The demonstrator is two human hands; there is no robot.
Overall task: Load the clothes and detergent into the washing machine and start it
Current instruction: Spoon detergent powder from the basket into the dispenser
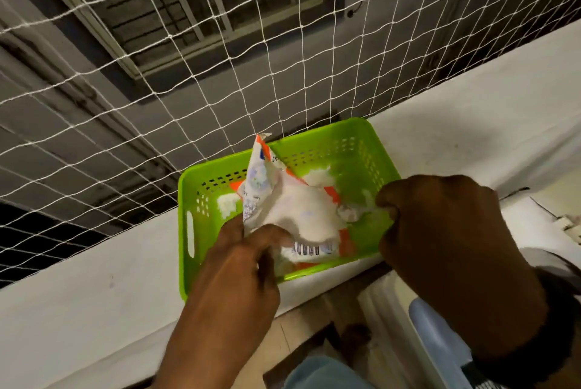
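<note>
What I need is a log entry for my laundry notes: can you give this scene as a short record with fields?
surface: white ledge
container: green basket, standing on the ledge
contents: detergent packet, torn open, with white powder showing inside
spill: loose powder on the basket floor
left hand: pinches the packet's near edge
right hand: curled at the packet's right side; what it holds, if anything, is unclear

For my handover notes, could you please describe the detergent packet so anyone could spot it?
A green basket sits on the white ledge. In it, the detergent packet is the crumpled white wrapper with orange edges, unlike the loose powder.
</note>
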